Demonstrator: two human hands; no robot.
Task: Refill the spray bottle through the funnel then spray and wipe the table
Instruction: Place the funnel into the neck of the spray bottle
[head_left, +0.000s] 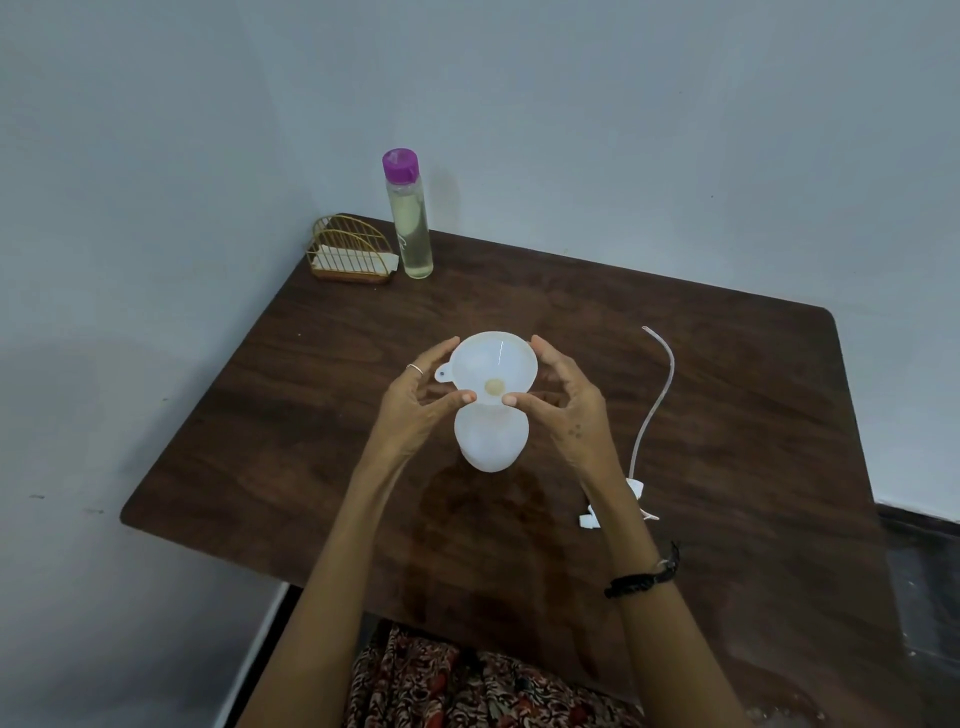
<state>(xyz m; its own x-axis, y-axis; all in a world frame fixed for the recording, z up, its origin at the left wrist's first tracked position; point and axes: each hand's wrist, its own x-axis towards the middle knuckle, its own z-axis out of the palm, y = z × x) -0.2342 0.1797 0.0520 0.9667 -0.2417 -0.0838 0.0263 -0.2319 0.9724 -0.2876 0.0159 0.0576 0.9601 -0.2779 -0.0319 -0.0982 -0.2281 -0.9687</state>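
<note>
Head view, funnel: a white plastic funnel (493, 368) sits in the neck of the spray bottle (491, 441), near the middle of the bench (727, 415); its small hanging tab points to the person's left.
Head view, left hand: the left hand (415, 405) pinches the funnel's rim, thumb on the near edge and a fingertip on the far edge, the other fingers loosely curved.
Head view, right hand: the right hand (566, 405) mirrors it, thumb and fingertip pinching the rim on the other side.
Head view, spray bottle: translucent white, upright, cap off; whether it holds any liquid cannot be told.
Head view, spray head: the trigger head with its long dip tube (657, 395) lies on the bench just to the right, partly hidden by the right forearm.
Head view, refill bottle: a tall clear bottle with a purple cap (409, 218) stands at the far left corner beside a gold wire holder (350, 252), well apart from the hands.
Handling, judged: funnel and bottle look light, thin-walled and top-heavy together, so they would tip easily; steadying the bottle's body low down with one hand seems wiser than holding the rim. The refill bottle looks heavier and smooth; grip it round the middle.
</note>
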